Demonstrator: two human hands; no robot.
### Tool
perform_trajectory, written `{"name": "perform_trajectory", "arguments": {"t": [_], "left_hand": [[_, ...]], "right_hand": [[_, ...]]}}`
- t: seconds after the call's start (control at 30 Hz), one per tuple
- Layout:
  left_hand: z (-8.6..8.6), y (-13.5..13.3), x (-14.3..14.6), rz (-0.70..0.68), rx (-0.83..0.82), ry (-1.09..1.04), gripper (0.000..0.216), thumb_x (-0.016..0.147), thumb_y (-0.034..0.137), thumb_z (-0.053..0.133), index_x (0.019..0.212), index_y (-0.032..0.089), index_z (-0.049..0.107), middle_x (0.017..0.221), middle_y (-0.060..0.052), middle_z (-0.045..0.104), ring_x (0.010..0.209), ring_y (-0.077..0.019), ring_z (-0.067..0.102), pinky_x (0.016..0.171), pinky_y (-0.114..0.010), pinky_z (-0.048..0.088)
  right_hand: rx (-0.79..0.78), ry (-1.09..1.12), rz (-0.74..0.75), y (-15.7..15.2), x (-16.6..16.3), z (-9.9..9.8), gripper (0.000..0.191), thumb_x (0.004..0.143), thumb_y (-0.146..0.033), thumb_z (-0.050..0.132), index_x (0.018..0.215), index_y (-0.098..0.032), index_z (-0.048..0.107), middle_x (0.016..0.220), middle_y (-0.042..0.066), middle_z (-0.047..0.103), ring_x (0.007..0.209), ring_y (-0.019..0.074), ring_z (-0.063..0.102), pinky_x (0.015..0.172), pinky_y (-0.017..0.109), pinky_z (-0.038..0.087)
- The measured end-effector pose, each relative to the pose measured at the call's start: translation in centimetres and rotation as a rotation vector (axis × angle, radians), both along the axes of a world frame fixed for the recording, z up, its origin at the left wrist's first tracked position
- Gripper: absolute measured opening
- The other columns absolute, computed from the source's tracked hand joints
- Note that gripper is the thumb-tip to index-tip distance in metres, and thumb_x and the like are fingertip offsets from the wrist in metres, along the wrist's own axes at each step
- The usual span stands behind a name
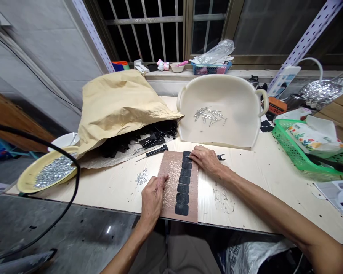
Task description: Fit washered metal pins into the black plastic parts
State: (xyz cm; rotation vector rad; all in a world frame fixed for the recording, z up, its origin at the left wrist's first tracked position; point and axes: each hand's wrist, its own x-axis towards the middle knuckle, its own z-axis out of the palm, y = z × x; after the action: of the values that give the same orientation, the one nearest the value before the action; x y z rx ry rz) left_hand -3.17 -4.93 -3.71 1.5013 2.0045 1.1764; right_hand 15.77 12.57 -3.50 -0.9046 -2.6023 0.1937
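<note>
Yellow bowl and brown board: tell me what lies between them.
The head view shows a scatter of small shiny bits between the yellow bowl and brown board, with the left hand at the board's left edge.

It's a small workshop, a makeshift one by the look of it, and the pale wooden table gives it away at once: loose parts all over! Over on the left, a yellow dish carries a heap of tiny metal pieces; behind it, a big paper sack gapes open on a mass of black parts. Slim metal pins lie in a white basin, and front and centre sits a brown board with its row of black pads. Perforated metal uprights flank a barred window, dark scraps dot the grey floor, and little toys on the sill add a homely touch.
</note>
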Motion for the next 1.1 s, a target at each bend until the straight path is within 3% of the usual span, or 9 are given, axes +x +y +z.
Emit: {"name": "perform_trajectory", "arguments": {"t": [0.3, 0.47, 0.67, 0.8, 0.97, 1.1], "left_hand": [[-0.1, 0.0, -0.2, -0.004, 0.006, -0.022, 0.038, 0.092, 0.037, 0.039, 0.099, 0.015, 0.07, 0.081, -0.004, 0.063, 0.075, -0.0153, 0.059, 0.069, -0.026, 0.043], [-0.2, -0.1, -0.2, -0.004, 0.008, -0.038, 0.037, 0.092, 0.038, 0.04, 0.096, 0.015, 0.07, 0.077, -0.003, 0.06, 0.071, -0.0146, 0.057, 0.066, -0.025, 0.042], [-0.2, -0.1, -0.2, -0.002, 0.028, -0.016, 0.037, 0.091, 0.038, 0.041, 0.094, 0.016, 0.07, 0.073, -0.003, 0.06, 0.068, -0.0147, 0.056, 0.064, -0.025, 0.041], [-0.1, -0.1, -0.2, -0.002, 0.023, 0.007, 0.036, 0.091, 0.037, 0.041, 0.095, 0.016, 0.07, 0.073, -0.003, 0.06, 0.068, -0.0148, 0.057, 0.063, -0.024, 0.043], [0.8, 0.1, 0.8, -0.049, 0.099, 0.156, 0.033, 0.091, 0.033, 0.044, 0.115, 0.019, 0.062, 0.086, -0.005, 0.057, 0.077, -0.0153, 0.057, 0.068, -0.026, 0.047], [2.1, 1.3, 2.1, -0.177, 0.184, 0.444, 0.037, 0.09, 0.029, 0.047, 0.127, 0.028, 0.051, 0.112, -0.008, 0.052, 0.091, -0.0172, 0.055, 0.074, -0.029, 0.05]], "right_hand": [[-0.017, -0.075, -0.015, -1.7, 1.0, 0.6, 0.022, 0.093, -0.024, 0.043, 0.106, -0.023, 0.061, 0.095, 0.006, 0.056, 0.09, 0.0168, 0.048, 0.06, 0.024, 0.033], [-0.126, 0.039, -0.069, -2.0, 1.5, 0.6, 0.022, 0.096, -0.028, 0.041, 0.098, -0.021, 0.062, 0.093, 0.003, 0.058, 0.082, 0.0132, 0.053, 0.066, 0.024, 0.038], [-0.202, 0.134, -0.214, -1.6, 1.8, -0.4, 0.013, 0.091, -0.029, 0.05, 0.089, -0.021, 0.06, 0.091, 0.001, 0.058, 0.08, 0.0133, 0.054, 0.066, 0.025, 0.039], [-0.225, 0.176, -0.208, -1.7, 2.3, -0.5, 0.012, 0.089, -0.025, 0.049, 0.087, -0.02, 0.059, 0.092, 0.002, 0.056, 0.077, 0.0129, 0.054, 0.066, 0.026, 0.041], [-0.238, 0.218, -0.12, -3.6, 2.5, 0.8, 0.009, 0.087, -0.019, 0.048, 0.088, -0.019, 0.058, 0.088, 0.003, 0.056, 0.079, 0.0144, 0.054, 0.07, 0.027, 0.043], [-0.31, 0.184, -0.035, -5.8, 2.2, 2.3, 0.009, 0.089, -0.021, 0.046, 0.088, -0.02, 0.056, 0.085, 0.002, 0.059, 0.075, 0.0142, 0.055, 0.066, 0.027, 0.043]]}}
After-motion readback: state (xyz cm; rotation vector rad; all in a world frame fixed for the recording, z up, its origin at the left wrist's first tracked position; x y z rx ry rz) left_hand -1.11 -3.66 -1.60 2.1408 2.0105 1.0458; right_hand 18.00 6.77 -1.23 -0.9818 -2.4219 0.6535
